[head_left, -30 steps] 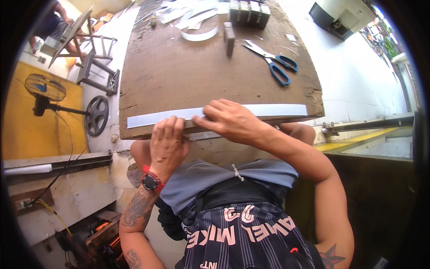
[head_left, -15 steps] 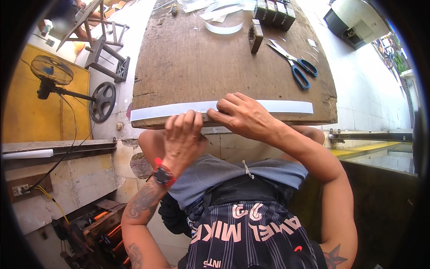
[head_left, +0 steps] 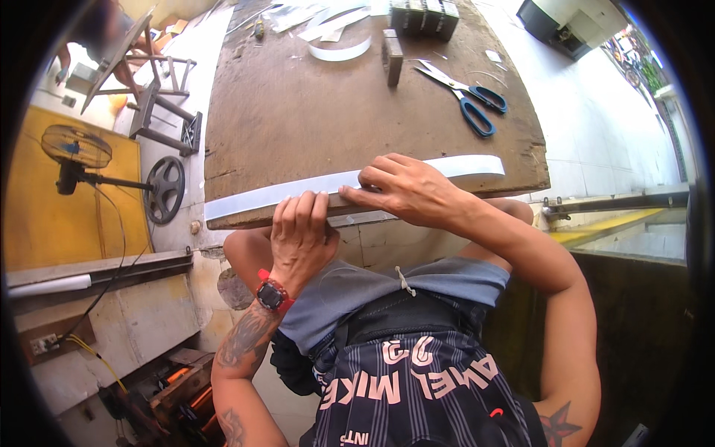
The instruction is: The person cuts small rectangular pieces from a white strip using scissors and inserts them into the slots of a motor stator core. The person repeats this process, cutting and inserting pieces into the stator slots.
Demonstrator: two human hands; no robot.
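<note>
A long white strip [head_left: 257, 197], smooth like plastic or stiff paper, lies along the near edge of the wooden table [head_left: 313, 119]. Its right end curls up and bends back toward me. My left hand [head_left: 299, 227] is closed at the strip's near edge, its fingers together over the table's rim and the thumb hidden below. Just to the right, my right hand [head_left: 410, 190] grips the strip with bent fingers, its index finger and thumb along the near edge. Beyond it lie scissors [head_left: 462, 93] with dark blue handles, their blades pointing away to the left.
A small upright metal block [head_left: 392, 58] stands near several dark blocks [head_left: 424, 18] at the far side. A curled white strip [head_left: 341, 52] and loose sheets lie beside them. A fan [head_left: 74, 156] is at the left, with stools [head_left: 160, 115] and another person [head_left: 104, 26] beyond.
The strip's right end, flat before, now curls up and over. Both hands stay at the strip's near edge. The view has shifted a little, so the table sits further left.
</note>
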